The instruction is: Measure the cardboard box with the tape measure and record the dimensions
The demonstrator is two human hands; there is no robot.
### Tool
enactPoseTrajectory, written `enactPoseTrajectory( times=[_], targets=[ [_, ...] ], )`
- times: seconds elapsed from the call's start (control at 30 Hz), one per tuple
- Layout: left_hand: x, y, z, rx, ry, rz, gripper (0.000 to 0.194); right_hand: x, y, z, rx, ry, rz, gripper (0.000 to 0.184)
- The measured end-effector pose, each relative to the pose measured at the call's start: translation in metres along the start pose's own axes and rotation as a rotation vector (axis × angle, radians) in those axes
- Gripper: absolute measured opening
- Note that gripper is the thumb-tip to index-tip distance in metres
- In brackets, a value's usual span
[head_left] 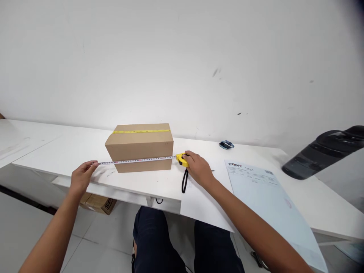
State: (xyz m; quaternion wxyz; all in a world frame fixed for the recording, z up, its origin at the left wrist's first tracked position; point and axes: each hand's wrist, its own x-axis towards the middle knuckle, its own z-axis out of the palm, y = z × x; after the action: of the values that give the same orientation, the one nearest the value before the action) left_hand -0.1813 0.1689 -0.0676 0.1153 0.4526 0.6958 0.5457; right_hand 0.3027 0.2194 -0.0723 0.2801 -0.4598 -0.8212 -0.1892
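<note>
Pictured holding a tape measure (184,162) out across the front of a cardboard box (143,149), set on a white table (71,148) with a pale wall (182,68) behind at twelve o'clock. Pinching the end of the drawn-out blade (142,160) in the left hand (82,175), at eight o'clock from the box, with thumb and fingers closed together. Gripping the yellow case in the right hand (199,168), between three and four o'clock, with fingers curled over it and a black strap (184,182) hanging below. Running past the box's left edge at the pinched end, well apart from it; cannot tell whether touching the cardboard all along. Apparently midway through measuring the box's long side. Calling next, by the look of it, for lining up the blade's end with that left edge, holding the blade straight, and reading the scale at the right edge. Also showing a yellow strip (142,131) along the box's top; at four o'clock, a white sheet (201,206) partly under the right forearm, with a printed page (256,189) beyond. Taking in, toward three o'clock, a small blue object (226,145), hard to identify, and farther out, a dark bottle (321,153). Including, between seven and eight o'clock beneath the tabletop, a brown carton (96,203)
</note>
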Motion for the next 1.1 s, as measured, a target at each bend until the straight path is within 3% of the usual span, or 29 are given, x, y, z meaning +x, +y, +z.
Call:
enactPoseTrajectory(
  times=[0.17, 0.53, 1.1],
  targets=[
    [0.006, 0.006, 0.032, -0.125, -0.041, -0.02, 0.042, 0.008, -0.014, 0.006, -0.031, 0.009, -0.014, 0.036],
    [0.001, 0.017, 0.069, -0.175, 0.002, -0.031, 0.047, 0.017, -0.026, 0.02, -0.048, -0.008, 0.017, 0.037],
    [0.002, 0.027, 0.067, -0.077, 0.001, -0.023, 0.044, 0.021, -0.024, 0.023, -0.03, -0.007, 0.051, 0.04]
  ],
)
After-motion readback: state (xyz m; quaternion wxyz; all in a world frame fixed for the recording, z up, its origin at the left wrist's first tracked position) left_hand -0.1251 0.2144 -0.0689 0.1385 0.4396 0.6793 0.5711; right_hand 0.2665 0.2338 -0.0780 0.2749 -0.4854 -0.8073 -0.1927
